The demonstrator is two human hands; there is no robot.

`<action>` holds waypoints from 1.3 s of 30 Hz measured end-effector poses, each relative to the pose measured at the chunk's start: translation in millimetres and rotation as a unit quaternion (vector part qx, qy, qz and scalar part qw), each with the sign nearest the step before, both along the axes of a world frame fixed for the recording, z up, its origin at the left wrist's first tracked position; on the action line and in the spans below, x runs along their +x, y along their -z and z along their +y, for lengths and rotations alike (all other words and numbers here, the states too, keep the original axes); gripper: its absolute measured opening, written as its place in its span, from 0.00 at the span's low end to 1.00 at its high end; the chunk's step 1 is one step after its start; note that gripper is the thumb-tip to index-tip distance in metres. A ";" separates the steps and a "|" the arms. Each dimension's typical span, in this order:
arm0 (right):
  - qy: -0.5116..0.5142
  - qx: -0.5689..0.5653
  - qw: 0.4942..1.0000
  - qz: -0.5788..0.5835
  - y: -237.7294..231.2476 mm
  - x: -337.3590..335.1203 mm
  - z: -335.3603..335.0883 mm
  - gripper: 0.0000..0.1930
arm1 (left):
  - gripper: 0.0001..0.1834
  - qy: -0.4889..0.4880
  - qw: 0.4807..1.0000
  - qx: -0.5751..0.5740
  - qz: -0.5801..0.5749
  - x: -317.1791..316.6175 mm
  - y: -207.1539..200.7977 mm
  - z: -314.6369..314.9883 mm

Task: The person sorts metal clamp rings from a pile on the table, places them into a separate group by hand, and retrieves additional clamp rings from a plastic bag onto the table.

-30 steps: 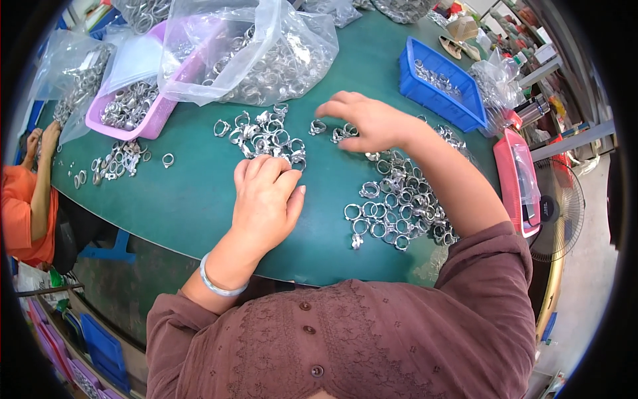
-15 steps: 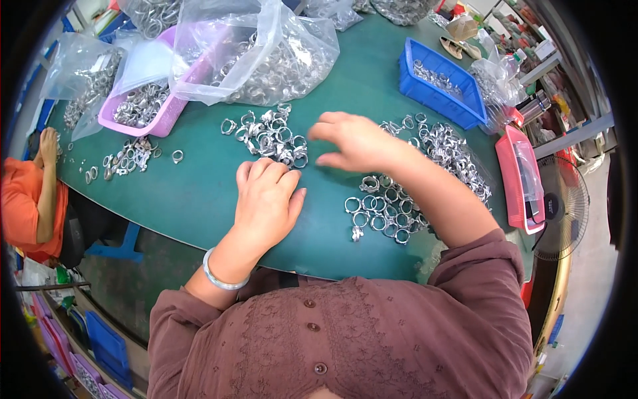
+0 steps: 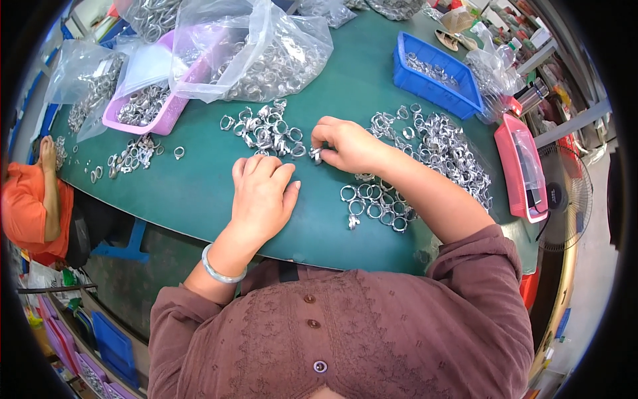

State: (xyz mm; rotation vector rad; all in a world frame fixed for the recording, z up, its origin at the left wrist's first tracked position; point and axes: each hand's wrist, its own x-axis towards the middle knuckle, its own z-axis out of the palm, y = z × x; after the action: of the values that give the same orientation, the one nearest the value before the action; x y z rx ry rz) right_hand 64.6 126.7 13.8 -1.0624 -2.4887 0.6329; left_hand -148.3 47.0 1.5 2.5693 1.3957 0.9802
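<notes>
On the green table, my left hand [image 3: 260, 199] rests palm down, fingers lightly bent and thumb apart, with nothing visible in it. Its fingertips are just on the near side of a small heap of silver metal rings [image 3: 272, 130]. To the right of that heap, my right hand [image 3: 349, 145] pinches a silver metal ring [image 3: 316, 154] between thumb and fingers, close to the tabletop. Beneath and beyond my right forearm spreads a larger heap of rings [image 3: 445, 143]. A flat group of rings [image 3: 375, 203] lies on its near side.
A pink-purple basket [image 3: 174, 113] of rings and a clear plastic bag [image 3: 292, 56] of rings stand at the back left. A blue bin [image 3: 438, 93] and a pink basket [image 3: 522, 169] are on the right, near a fan [image 3: 565, 199]. Another person [image 3: 36, 206] works at far left.
My right hand has closed its fingers on a ring beside the small heap. My left hand has drawn slightly back from that heap. The view has shifted a little.
</notes>
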 end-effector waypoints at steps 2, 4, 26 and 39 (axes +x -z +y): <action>-0.010 0.013 1.000 -0.002 -0.3 7.3 0.2 0.09 | 0.14 0.001 1.000 0.000 -0.001 0.1 0.6 -0.1; -0.012 0.014 0.997 -0.073 -11.8 15.9 0.7 0.09 | 0.14 -0.002 1.000 0.002 -0.001 -1.0 0.5 -0.4; -0.032 0.059 0.990 -0.124 -15.7 -11.6 4.0 0.14 | 0.23 -0.071 0.997 -0.004 0.022 -0.4 1.8 0.6; -0.073 0.030 0.994 -0.071 -12.3 -40.9 16.2 0.19 | 0.17 -0.061 0.998 -0.012 0.013 -0.8 -0.8 0.0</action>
State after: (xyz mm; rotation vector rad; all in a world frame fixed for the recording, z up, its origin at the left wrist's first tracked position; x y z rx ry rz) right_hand 23.7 142.9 26.1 -0.9395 -2.7099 0.5364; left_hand -149.2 47.0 2.3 2.5136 1.5781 0.9440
